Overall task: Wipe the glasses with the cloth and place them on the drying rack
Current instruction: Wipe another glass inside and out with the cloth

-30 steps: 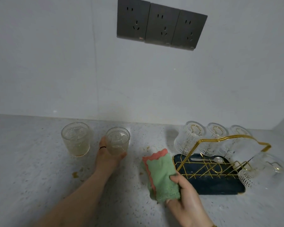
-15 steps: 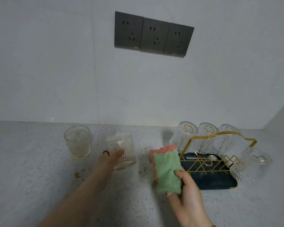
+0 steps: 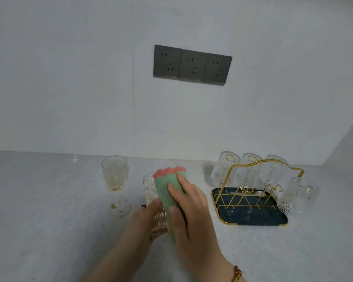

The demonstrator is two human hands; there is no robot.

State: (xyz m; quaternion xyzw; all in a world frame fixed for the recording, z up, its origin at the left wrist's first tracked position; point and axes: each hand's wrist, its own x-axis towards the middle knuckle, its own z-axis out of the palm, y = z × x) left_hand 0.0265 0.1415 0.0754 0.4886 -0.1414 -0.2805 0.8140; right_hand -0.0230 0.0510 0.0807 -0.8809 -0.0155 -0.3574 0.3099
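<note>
Two hands meet, left hand [image 3: 145,218] gripping ribbed glass [image 3: 151,192], right hand [image 3: 188,210] pressing cloth [image 3: 167,188] (hiding it), dirty glass [image 3: 114,173] beside.

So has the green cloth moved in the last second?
Yes. The cloth went left, away from the drying rack, and now presses against the glass the left hand holds.

No writing, label, brand mark or number can be read anywhere in view. The three dark wall sockets [image 3: 192,65] above the grip show only plug holes, and the ribbed glasses and the cloth carry no legible print.
</note>
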